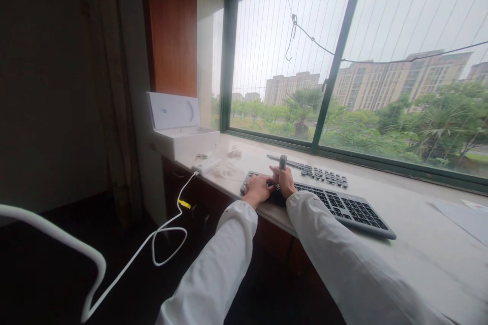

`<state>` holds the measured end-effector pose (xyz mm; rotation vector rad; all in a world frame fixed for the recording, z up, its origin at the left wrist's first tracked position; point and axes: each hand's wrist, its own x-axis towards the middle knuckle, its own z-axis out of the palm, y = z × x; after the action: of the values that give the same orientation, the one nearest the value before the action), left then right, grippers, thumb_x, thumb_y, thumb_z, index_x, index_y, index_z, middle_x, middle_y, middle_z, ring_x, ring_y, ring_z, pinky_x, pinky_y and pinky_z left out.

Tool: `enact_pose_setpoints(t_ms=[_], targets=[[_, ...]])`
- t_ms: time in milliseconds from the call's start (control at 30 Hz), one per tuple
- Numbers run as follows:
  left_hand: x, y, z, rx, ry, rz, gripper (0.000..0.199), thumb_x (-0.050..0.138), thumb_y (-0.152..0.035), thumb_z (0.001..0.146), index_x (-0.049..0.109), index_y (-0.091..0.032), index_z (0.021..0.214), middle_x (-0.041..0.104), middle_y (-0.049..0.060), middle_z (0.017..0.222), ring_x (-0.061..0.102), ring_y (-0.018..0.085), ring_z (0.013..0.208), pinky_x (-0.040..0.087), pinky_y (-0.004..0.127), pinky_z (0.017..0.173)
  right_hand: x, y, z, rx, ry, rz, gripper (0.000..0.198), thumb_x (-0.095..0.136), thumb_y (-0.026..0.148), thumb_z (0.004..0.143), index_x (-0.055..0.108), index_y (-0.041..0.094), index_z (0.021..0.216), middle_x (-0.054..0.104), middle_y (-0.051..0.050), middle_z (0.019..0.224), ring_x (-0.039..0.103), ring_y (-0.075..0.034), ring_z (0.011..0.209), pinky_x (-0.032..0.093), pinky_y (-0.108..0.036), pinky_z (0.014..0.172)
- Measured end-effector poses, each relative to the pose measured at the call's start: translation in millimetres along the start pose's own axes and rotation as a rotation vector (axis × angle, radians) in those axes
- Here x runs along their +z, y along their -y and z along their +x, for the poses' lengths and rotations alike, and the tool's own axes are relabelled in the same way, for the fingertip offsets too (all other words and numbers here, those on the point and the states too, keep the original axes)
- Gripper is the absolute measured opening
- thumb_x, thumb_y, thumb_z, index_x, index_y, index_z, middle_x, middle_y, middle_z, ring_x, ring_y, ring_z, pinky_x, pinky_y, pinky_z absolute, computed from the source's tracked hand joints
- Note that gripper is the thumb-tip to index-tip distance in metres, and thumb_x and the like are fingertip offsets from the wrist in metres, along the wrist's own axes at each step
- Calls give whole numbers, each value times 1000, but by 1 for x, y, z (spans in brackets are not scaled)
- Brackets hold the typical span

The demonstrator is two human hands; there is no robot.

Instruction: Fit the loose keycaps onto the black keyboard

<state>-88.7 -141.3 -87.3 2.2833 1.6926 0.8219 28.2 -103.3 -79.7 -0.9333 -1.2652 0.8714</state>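
Note:
On the table near its front edge lies a dark keyboard (360, 212), its left part partly covered by my hands. My left hand (259, 188) rests on the keyboard's left end, fingers laid over it and pointing toward the right hand. My right hand (284, 180) is closed around a dark grey upright tool (282, 162). Only the tool's upper end sticks out of the fist, so its kind does not show. Its lower end is hidden by the hands, low over the keys. Behind the keyboard, loose black keycaps (324, 176) are laid out in rows.
An open white box (183, 142) stands at the table's left end. Before it lie a white power strip (206, 166) and some crumpled white material (234, 151). A white cable (168, 223) hangs off the edge. Papers (463, 218) lie right; a window (282, 81) rises behind.

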Motion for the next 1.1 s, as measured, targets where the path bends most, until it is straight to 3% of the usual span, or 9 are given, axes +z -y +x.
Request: enact_pose_setpoints(t_ms=[467,700,833,1100], targets=[[-1,-2,0,-5,16,20,30,57,-50,87,72,-34,107,66,1,122,54,27,113,39,39,99,4,2,-7,-70,36,46,43,69,35,64,33,23,45,30,7,39,26,-6,39,22,-26,39],[2,0,1,-3,-10,-26,27,60,-49,86,73,-37,106,67,-2,121,54,25,113,38,38,101,-6,3,8,60,-246,356,45,61,34,71,21,25,53,19,10,41,17,-6,36,18,-26,37],[0,-2,0,-16,11,-22,30,59,-51,87,72,-37,109,67,-2,122,52,25,116,38,37,101,-11,2,14,136,-235,454,47,60,32,72,16,25,57,15,11,41,14,-6,36,16,-26,36],[-2,-3,1,-37,15,-31,28,61,-49,86,72,-37,107,68,0,120,53,25,117,37,38,103,-6,0,15,195,-175,347,48,60,36,73,16,26,59,16,10,41,14,-6,36,16,-27,35]])
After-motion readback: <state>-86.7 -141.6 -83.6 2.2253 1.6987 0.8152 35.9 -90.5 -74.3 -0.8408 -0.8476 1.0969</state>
